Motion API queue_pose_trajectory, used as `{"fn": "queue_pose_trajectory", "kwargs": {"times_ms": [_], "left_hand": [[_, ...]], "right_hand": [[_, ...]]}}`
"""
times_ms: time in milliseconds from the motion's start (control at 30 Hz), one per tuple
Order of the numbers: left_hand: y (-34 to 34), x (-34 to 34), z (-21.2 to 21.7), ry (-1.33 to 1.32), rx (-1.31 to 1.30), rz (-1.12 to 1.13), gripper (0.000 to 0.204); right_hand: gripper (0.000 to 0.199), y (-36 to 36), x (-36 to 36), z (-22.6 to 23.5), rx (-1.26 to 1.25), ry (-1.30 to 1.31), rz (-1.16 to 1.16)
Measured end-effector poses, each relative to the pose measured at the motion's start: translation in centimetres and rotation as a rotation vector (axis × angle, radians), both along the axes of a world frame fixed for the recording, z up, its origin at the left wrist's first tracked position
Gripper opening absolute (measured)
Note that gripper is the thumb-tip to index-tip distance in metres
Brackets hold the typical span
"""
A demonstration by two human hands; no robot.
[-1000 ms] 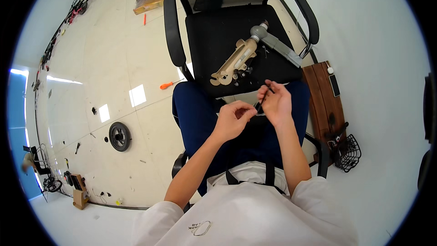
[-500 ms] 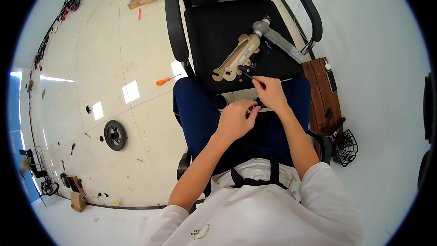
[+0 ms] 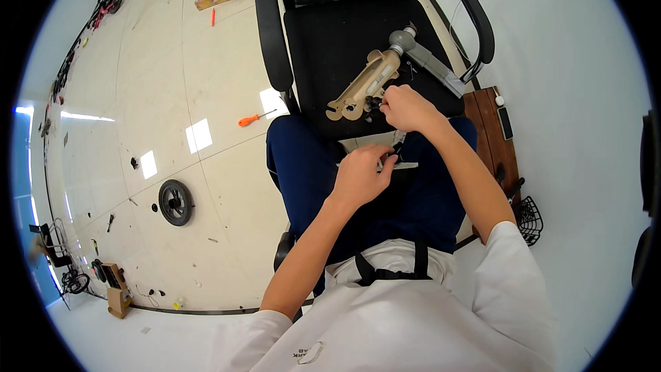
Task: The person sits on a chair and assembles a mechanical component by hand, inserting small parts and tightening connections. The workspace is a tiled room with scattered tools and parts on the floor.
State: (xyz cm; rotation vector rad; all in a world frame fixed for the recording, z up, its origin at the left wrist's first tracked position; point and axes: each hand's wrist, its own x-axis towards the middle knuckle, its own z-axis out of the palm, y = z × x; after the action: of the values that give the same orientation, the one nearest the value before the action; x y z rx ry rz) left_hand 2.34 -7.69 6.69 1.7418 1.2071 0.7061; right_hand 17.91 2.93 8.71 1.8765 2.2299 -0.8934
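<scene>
In the head view, the right hand has its fingers bunched at small dark parts, their hold hidden, the beige bracket just left of them. The left hand curls, thumb slightly apart, its hold unclear

A: Chair seat colours?
B: Plain black. Channel-shaped bracket beige, ball-ended bar grey, small parts by it mostly black.
A: Wearing?
B: My trousers plain navy, T-shirt white with small dark print, straps black.
A: Underfoot?
B: Cream tiles, thin darker grid. Screwdriver handle orange.
</scene>
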Motion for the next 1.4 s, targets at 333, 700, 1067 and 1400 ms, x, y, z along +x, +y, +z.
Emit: {"fn": "queue_pose_trajectory", "kwargs": {"times_ms": [333,700,1067,1400], "left_hand": [[0.6,-0.5,-0.4,-0.005,0.034,0.011,0.020],[0.8,-0.9,-0.8,0.015,0.036,0.036,0.020],[1.7,-1.7,-0.3,0.012,-0.014,0.082,0.021],[2.2,-1.9,-0.6,0.069,-0.042,0.083,0.023]], "right_hand": [[0.009,-1.9,0.3,-0.4,0.380,-0.295,0.579],[0.011,-2.3,1.0,-0.8,0.523,-0.257,0.681],[0.031,-7.0,-0.8,-2.9,-0.003,1.336,-0.985],[0.046,-7.0,-2.5,-5.5,0.285,1.245,-1.100]]}}
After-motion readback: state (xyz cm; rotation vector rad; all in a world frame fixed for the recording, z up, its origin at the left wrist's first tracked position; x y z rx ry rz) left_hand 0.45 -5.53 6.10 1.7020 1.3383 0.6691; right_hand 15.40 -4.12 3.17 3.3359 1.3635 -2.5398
